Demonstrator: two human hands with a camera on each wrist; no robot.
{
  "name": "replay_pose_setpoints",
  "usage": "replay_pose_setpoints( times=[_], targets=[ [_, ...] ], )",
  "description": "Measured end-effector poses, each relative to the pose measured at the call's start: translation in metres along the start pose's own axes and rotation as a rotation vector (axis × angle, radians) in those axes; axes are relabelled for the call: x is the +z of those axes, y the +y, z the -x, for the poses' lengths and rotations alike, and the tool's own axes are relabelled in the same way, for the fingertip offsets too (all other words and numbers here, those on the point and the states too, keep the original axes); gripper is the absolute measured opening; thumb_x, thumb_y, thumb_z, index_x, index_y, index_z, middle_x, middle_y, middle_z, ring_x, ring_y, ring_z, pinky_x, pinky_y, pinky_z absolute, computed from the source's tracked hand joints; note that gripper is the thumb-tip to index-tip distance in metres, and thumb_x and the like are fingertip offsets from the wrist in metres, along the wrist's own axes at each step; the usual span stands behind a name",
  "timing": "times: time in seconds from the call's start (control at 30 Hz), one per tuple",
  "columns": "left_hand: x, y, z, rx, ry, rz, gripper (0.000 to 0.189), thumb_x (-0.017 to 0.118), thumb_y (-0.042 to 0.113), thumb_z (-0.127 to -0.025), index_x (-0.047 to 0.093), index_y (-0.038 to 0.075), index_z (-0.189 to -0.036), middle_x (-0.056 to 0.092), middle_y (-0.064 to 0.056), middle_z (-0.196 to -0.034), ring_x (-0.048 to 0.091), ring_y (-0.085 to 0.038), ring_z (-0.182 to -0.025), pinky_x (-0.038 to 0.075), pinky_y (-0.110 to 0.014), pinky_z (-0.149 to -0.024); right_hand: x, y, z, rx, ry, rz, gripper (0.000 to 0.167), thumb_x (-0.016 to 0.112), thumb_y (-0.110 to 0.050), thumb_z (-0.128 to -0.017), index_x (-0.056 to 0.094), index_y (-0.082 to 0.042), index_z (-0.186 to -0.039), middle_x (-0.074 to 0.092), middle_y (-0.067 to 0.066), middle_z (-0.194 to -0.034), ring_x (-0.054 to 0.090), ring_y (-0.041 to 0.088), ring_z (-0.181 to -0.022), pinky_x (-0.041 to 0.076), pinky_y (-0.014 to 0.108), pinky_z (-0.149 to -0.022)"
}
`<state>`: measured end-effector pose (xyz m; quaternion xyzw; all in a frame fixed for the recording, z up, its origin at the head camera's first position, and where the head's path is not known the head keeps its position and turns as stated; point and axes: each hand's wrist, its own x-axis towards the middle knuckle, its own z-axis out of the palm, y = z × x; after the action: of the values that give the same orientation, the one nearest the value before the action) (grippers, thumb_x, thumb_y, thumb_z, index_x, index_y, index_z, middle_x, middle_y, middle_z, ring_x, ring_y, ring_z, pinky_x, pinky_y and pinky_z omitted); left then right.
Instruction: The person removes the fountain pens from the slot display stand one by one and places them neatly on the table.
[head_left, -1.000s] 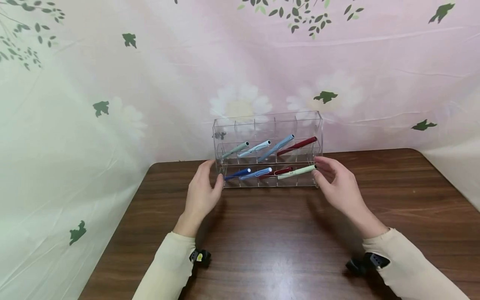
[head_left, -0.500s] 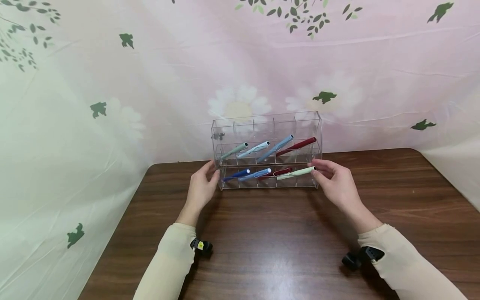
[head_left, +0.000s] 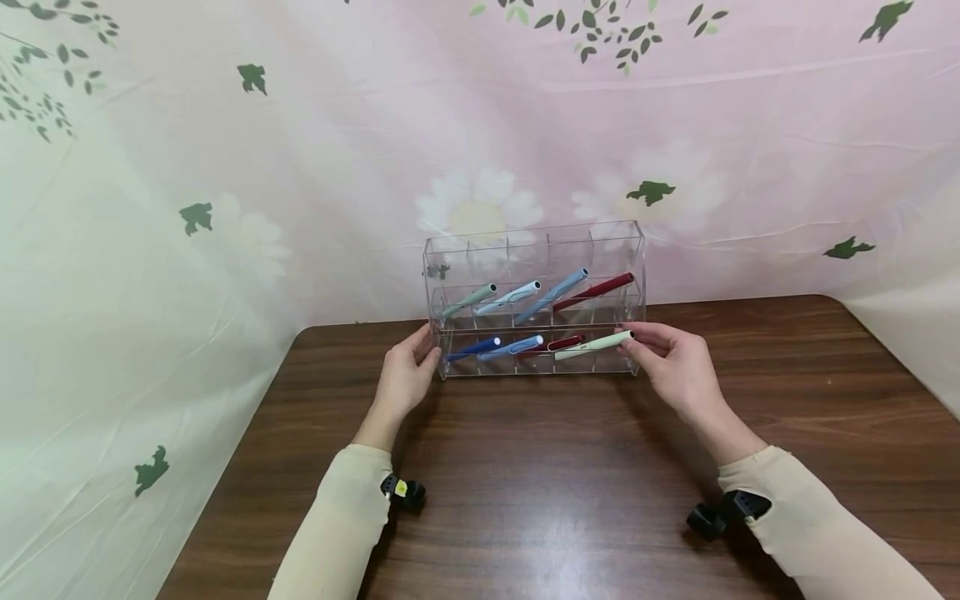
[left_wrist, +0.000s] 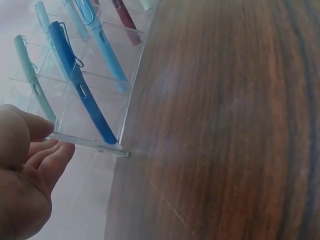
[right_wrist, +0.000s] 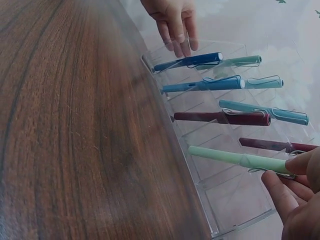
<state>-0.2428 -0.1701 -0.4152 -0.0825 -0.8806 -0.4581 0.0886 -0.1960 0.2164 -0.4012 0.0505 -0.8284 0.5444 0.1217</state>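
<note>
A clear pen holder (head_left: pixel 537 330) with two tiers stands at the back of the table, several pens leaning in its slots. My left hand (head_left: pixel 405 372) grips the holder's left side panel; thumb and fingers lie on both faces of it in the left wrist view. Closest to that hand is a dark blue pen (left_wrist: pixel 82 90) in the front tier, with a grey-green pen (left_wrist: pixel 34 77) behind. At the other end my right hand (head_left: pixel 675 367) pinches the capped end of a pale green pen (right_wrist: pixel 235 157) between thumb and finger. That pen still leans in the front tier.
A dark red pen (head_left: pixel 566 342) and a mid-blue pen (head_left: pixel 512 348) share the front tier. Behind them lean a light blue pen (head_left: pixel 510 297), a blue pen (head_left: pixel 553 296) and another dark red pen (head_left: pixel 596 292). A patterned cloth (head_left: pixel 337 167) hangs behind the brown wooden table (head_left: pixel 510 467).
My right hand has moved slightly left, from beside the holder's right end onto the pale green pen's end. The left hand has closed in on the left side panel.
</note>
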Motion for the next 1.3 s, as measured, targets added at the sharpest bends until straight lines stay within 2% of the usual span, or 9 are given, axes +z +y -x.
replay_pose_setpoints(
  times=[0.37, 0.43, 0.5, 0.57, 0.67, 0.73, 0.9, 1.13, 1.3],
  targets=[
    [-0.001, 0.003, -0.003, -0.035, -0.056, 0.013, 0.048, 0.06, 0.003, -0.108, 0.052, -0.008, -0.155, 0.061, -0.026, -0.152, 0.063, -0.038, -0.141, 0.056, -0.047, -0.113, -0.003, -0.002, 0.0, -0.004, 0.056, -0.042, 0.035, 0.07, -0.008, -0.106, 0.069, 0.01, -0.135, 0.074, 0.036, -0.123, 0.073, -0.014, -0.084, 0.059, 0.009, -0.073],
    [-0.001, 0.004, -0.003, -0.042, -0.065, 0.013, 0.049, 0.06, 0.003, -0.109, 0.051, -0.008, -0.155, 0.06, -0.026, -0.153, 0.062, -0.038, -0.142, 0.055, -0.046, -0.114, -0.005, -0.005, 0.001, -0.008, 0.07, -0.043, 0.034, 0.071, -0.009, -0.105, 0.07, 0.009, -0.135, 0.076, 0.032, -0.12, 0.074, -0.013, -0.084, 0.059, 0.008, -0.072],
    [-0.001, 0.003, -0.003, -0.048, -0.069, 0.021, 0.048, 0.06, 0.003, -0.109, 0.051, -0.008, -0.155, 0.06, -0.025, -0.154, 0.062, -0.038, -0.142, 0.055, -0.045, -0.114, -0.007, -0.007, 0.001, -0.014, 0.082, -0.047, 0.033, 0.071, -0.009, -0.105, 0.071, 0.008, -0.134, 0.081, 0.022, -0.115, 0.074, -0.012, -0.084, 0.059, 0.008, -0.073],
    [0.0, 0.002, -0.003, -0.053, -0.071, 0.024, 0.049, 0.059, 0.003, -0.109, 0.051, -0.008, -0.155, 0.059, -0.025, -0.154, 0.061, -0.038, -0.143, 0.055, -0.045, -0.114, -0.009, -0.008, 0.001, -0.023, 0.095, -0.053, 0.033, 0.072, -0.008, -0.104, 0.071, 0.008, -0.133, 0.084, 0.004, -0.107, 0.075, -0.011, -0.084, 0.059, 0.009, -0.074],
    [-0.001, 0.001, -0.003, -0.062, -0.072, 0.031, 0.049, 0.06, 0.004, -0.109, 0.051, -0.006, -0.156, 0.059, -0.025, -0.155, 0.061, -0.038, -0.143, 0.055, -0.045, -0.114, -0.013, -0.011, 0.001, -0.036, 0.115, -0.069, 0.034, 0.073, -0.008, -0.104, 0.071, 0.009, -0.133, 0.078, -0.023, -0.096, 0.075, -0.01, -0.084, 0.06, 0.009, -0.075],
    [-0.001, 0.0, -0.003, -0.066, -0.072, 0.031, 0.049, 0.059, 0.005, -0.109, 0.05, -0.006, -0.156, 0.059, -0.025, -0.155, 0.061, -0.038, -0.143, 0.055, -0.045, -0.115, -0.015, -0.012, 0.001, -0.042, 0.127, -0.077, 0.035, 0.073, -0.008, -0.103, 0.07, 0.01, -0.132, 0.074, -0.031, -0.093, 0.075, -0.01, -0.083, 0.06, 0.009, -0.075],
    [-0.002, -0.002, -0.001, -0.073, -0.07, 0.042, 0.049, 0.058, 0.004, -0.109, 0.049, -0.006, -0.157, 0.058, -0.024, -0.157, 0.059, -0.038, -0.145, 0.054, -0.045, -0.116, -0.021, -0.015, 0.001, -0.031, 0.137, -0.121, 0.038, 0.074, -0.009, -0.103, 0.068, 0.012, -0.134, 0.076, -0.029, -0.097, 0.078, -0.006, -0.086, 0.061, 0.011, -0.079],
    [-0.001, -0.002, 0.0, -0.071, -0.066, 0.058, 0.049, 0.058, 0.004, -0.109, 0.049, -0.007, -0.156, 0.058, -0.024, -0.156, 0.059, -0.037, -0.145, 0.054, -0.043, -0.115, -0.032, -0.022, 0.003, -0.018, 0.183, -0.179, 0.033, 0.076, -0.01, -0.101, 0.074, 0.003, -0.131, 0.079, -0.024, -0.1, 0.078, -0.005, -0.084, 0.06, 0.01, -0.082],
    [-0.001, 0.0, -0.001, -0.068, -0.066, 0.059, 0.049, 0.058, 0.004, -0.109, 0.049, -0.007, -0.156, 0.059, -0.026, -0.155, 0.06, -0.038, -0.144, 0.055, -0.044, -0.114, -0.041, -0.027, 0.005, -0.024, 0.211, -0.144, 0.032, 0.077, -0.013, -0.102, 0.076, -0.004, -0.133, 0.08, -0.025, -0.1, 0.077, -0.004, -0.087, 0.058, 0.008, -0.084]
  ],
)
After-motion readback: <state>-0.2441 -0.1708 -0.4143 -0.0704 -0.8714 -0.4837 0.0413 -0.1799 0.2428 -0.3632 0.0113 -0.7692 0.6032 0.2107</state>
